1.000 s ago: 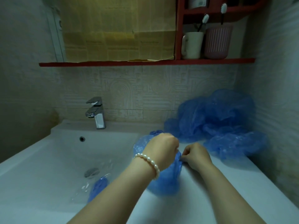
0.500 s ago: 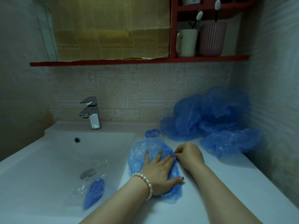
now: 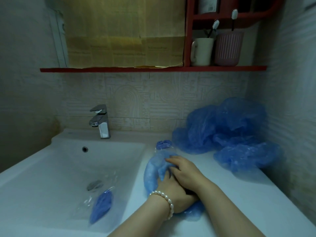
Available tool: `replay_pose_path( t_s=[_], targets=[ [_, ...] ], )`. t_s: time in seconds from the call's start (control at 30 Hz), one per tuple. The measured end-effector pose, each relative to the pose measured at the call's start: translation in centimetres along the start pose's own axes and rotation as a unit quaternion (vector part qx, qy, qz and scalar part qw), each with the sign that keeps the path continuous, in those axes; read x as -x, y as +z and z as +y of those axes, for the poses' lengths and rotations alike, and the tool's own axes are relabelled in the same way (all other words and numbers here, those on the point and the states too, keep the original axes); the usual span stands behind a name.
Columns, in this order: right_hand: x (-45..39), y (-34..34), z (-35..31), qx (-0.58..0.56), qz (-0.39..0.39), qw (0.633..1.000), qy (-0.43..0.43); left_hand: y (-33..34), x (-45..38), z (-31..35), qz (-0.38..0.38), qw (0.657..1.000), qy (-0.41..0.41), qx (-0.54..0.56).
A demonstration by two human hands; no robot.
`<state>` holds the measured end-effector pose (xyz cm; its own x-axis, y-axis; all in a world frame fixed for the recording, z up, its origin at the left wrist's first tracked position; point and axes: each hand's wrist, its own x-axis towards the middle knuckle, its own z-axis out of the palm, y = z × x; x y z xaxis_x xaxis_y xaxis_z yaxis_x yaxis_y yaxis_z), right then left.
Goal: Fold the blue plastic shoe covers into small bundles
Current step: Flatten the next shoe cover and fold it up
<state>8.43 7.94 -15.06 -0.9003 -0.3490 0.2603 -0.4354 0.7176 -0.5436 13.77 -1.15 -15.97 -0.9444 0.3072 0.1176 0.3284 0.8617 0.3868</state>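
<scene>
Since half a second ago, the right hand (image 3: 183, 171) has been crossed over the left hand (image 3: 172, 194); both now gather the crinkled blue plastic shoe cover (image 3: 152, 170) on the white countertop (image 3: 239, 202) at the basin's right edge. Fingers are curled into plastic; bundling judged begun.

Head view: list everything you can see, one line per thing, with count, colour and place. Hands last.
shoe cover being folded: one, blue, on the counter right of the basin, under both hands
loose shoe covers: a pile, count unclear, blue, back right corner of the counter
small bundle: one, blue, on the counter behind the hands
bagged bundle: one, blue in clear plastic, inside the sink
sink: one, white, left
tap: one, chrome, behind the basin
shelf: one, red, on the wall
mug: one, white, on the shelf
cup: one, pink, ribbed, beside the mug
toothbrushes: two, white heads, in the cups
left hand: pearl bracelet, on the cover
right hand: over the left, gripping the cover
</scene>
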Motion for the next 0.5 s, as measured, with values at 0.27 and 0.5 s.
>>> replay_pose_path(
  t_s=[0.27, 0.5],
  targets=[
    [-0.4, 0.8, 1.7, 0.051, -0.062, 0.995, 0.051, -2.6, 2.4, -1.3, 0.052, 0.995, 0.081, 0.015],
    [0.0, 1.1, 0.0, 0.019, -0.038, 0.999, 0.011, -3.9, -1.2, -1.7, 0.12, 0.989, 0.021, -0.086]
  ],
)
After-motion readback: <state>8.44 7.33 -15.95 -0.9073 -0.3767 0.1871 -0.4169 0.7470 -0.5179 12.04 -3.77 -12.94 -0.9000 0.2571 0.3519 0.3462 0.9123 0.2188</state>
